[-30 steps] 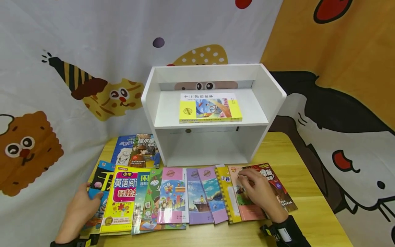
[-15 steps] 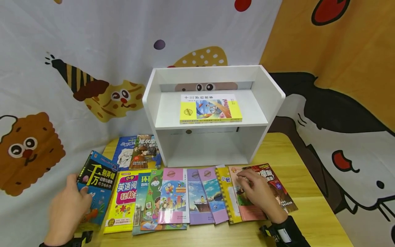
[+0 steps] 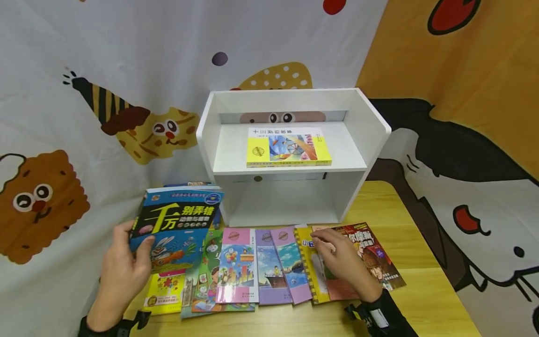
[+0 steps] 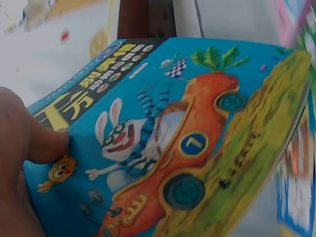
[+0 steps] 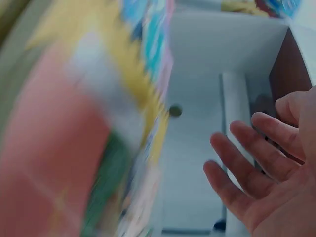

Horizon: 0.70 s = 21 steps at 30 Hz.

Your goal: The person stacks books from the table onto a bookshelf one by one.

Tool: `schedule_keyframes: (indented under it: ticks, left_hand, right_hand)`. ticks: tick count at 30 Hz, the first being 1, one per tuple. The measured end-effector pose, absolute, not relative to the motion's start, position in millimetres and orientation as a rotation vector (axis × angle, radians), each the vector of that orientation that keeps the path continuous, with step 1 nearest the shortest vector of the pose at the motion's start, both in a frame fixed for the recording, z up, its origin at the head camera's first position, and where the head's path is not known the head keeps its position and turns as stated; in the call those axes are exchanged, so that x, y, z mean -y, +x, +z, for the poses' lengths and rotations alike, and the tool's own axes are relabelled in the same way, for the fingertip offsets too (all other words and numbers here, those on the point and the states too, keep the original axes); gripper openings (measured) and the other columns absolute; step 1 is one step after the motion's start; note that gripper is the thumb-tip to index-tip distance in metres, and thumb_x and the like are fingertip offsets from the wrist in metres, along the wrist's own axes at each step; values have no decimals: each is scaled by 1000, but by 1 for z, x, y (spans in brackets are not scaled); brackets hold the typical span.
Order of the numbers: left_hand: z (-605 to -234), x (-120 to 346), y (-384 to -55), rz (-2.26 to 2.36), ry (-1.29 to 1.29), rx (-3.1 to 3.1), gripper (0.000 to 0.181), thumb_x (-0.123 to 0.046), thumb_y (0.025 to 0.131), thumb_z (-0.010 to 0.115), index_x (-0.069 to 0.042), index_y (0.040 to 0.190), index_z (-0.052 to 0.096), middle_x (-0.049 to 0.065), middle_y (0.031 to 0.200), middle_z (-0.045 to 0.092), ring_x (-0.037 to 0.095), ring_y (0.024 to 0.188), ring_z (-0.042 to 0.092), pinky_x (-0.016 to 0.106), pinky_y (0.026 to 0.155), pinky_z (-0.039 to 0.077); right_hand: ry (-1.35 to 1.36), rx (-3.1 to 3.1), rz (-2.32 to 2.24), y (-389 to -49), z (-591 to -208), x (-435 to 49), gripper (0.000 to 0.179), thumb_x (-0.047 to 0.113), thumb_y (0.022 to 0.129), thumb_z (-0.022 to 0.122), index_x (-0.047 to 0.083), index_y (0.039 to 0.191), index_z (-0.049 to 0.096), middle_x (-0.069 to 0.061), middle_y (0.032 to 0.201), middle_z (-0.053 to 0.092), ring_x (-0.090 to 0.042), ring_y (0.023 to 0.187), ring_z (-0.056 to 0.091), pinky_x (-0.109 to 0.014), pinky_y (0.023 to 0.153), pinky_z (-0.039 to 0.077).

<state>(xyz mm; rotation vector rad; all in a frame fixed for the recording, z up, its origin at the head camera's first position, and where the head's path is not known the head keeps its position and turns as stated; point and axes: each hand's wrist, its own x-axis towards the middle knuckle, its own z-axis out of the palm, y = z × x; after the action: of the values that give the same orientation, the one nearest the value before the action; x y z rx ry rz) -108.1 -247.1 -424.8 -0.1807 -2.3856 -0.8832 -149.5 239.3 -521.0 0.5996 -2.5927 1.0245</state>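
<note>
My left hand grips a blue and black children's book by its left edge, thumb across the front cover. The book is raised and tilted over the left end of the book row, covering most of a yellow English reading book. In the left wrist view, the cover of the held book shows a rabbit in a carrot car. My right hand hovers with relaxed, spread fingers over a pink-covered book and a yellow spiral-bound book. In the right wrist view, nothing lies in my right hand.
A white two-tier shelf stands at the back of the wooden table. One yellow and white book lies flat on its upper tier. Purple and pink books overlap in the row, with a dark red book at its right end.
My left hand has lifted the blue and black book from the left end of the row and carried it up and rightward. My right hand has shifted slightly left.
</note>
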Motion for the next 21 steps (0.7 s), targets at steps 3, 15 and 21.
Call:
schedule_keyframes:
  ticks: [3,15,21]
  left_hand:
    - [-426,219,-117,-1019,-366,2330,37,-2,95,59,-3,128,44,8,116,62,16,74,58,14,61,44]
    - [-443,120,-136,-1982,-618,2024,38,-7,101,49,-13,136,34,7,136,50,29,110,61,40,80,55]
    - [-431,102,-126,-2216,-629,1906,36,-2,103,43,-7,135,28,12,139,46,35,113,59,45,83,53]
  right_hand:
    - [705,2583,1102,-153,-509,-219,27,29,101,54,28,127,61,9,118,63,-9,104,60,-39,82,52]
    - [750,2473,1631,-154,-482,-159,30,29,100,56,26,129,49,7,111,59,-12,102,61,-36,85,52]
    - [677,2396,1948,-149,-474,-160,39,26,102,51,25,140,41,-2,115,55,-19,100,59,-33,80,52]
